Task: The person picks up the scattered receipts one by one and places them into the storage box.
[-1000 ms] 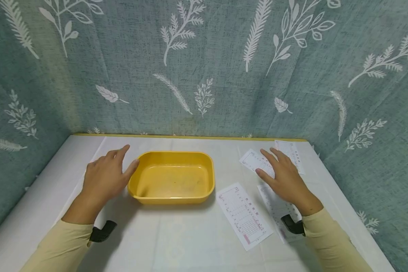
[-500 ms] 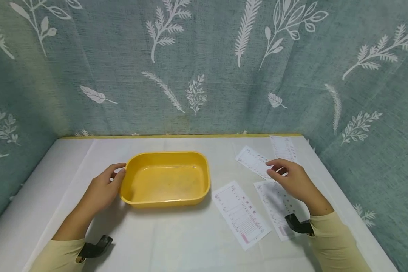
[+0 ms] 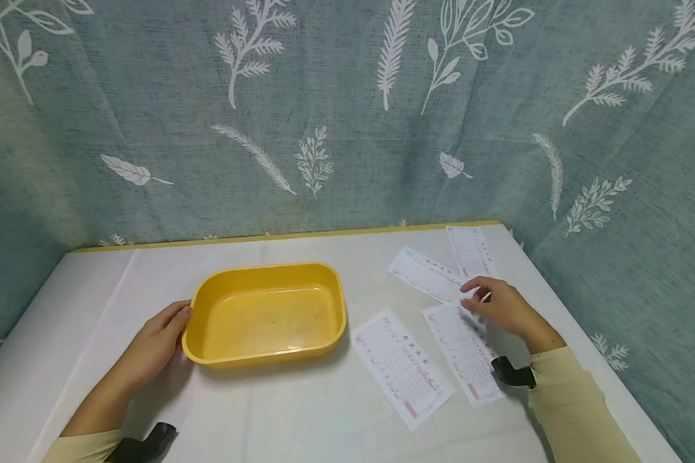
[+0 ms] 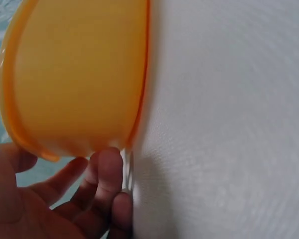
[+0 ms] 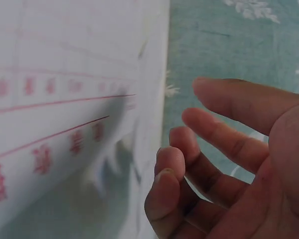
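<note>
Head view: brought left hand (image 3: 150,347) to oblong yellow plastic tray (image 3: 263,321), grip unclear, right hand (image 3: 504,308) over white paper slips (image 3: 462,350), none held yet.

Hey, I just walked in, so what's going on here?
A person is working at a white table with both hands. The left hand touches the left end of a yellow tray, which has nothing visible inside. The right hand hovers over the printed slips on the tray's right, fingers loosely bent and holding nothing. At this moment four slips lie spread out on the table, and none is in the tray.
</note>
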Demonstrator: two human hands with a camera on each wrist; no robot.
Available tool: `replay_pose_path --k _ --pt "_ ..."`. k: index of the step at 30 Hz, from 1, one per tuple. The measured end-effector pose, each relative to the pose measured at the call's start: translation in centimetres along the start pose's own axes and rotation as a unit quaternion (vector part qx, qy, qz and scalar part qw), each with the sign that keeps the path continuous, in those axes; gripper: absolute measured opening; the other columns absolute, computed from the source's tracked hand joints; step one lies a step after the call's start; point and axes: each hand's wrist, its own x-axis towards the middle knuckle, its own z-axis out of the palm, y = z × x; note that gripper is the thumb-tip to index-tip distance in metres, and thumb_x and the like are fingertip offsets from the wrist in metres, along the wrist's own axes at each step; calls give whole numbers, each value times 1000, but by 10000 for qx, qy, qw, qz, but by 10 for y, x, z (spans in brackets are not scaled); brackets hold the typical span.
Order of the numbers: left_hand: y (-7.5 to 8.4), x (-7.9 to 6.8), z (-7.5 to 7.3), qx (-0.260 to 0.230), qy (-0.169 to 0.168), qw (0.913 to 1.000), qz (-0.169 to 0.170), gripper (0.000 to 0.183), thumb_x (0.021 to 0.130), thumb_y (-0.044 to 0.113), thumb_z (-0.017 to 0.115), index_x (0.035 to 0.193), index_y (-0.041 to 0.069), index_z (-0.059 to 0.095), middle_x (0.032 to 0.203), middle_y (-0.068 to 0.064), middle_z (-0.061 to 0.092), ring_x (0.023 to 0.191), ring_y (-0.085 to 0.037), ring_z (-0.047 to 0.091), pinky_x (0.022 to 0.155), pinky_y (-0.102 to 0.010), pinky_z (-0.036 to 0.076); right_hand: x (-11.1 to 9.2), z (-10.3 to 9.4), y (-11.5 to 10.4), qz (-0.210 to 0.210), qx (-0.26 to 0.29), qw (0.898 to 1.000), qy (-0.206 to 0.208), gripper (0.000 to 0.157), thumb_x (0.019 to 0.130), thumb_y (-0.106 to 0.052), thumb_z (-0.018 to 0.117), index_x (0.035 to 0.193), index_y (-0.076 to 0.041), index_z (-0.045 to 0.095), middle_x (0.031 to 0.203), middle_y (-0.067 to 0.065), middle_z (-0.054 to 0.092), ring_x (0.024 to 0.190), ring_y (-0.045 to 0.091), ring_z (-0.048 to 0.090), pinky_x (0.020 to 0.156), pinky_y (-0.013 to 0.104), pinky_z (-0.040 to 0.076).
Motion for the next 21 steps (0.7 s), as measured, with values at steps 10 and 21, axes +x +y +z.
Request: replay_pose_path --k 10,21 --pt "-9 2 -1 -467 -488 9976 148 71 109 49 19 154 -5 24 153 -28 38 120 1 47 83 -2 38 6 2 14 131 86 9991 -390 31 93 -11 67 122 -5 62 88 8 54 73 18 48 57 28 43" --pt "-14 1 3 -402 -438 9982 35 71 108 52 18 156 -1 24 156 -26 36 126 -4 47 84 -2 38 8 9 22 29 338 9972 -660 31 90 -8 71 118 -3 59 81 5 50 71 16 46 55 25 39"
